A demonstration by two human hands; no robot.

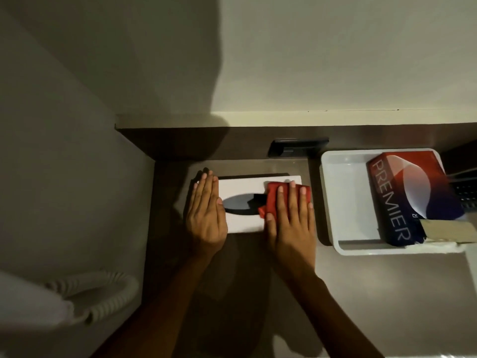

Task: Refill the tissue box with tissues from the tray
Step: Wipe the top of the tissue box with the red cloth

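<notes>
**Both hands flat on tissue box; refill pack in tray**

Forearms enter from the bottom edge and reach onto the brown counter (361,280). Left hand (206,215) lies flat, fingers together, on the left end of the white tissue box (242,187), gripping nothing. Right hand (289,215) lies flat with fingers spread, pressing a red cloth (271,200) onto the box's right end, just beside the dark oval opening (237,204). Tissue pack (402,197) (red and blue, marked PREMIER) rests tilted inside the white tray (335,202), right of the box and apart from it. Coiled white cord (103,293) lies lower left.
</notes>
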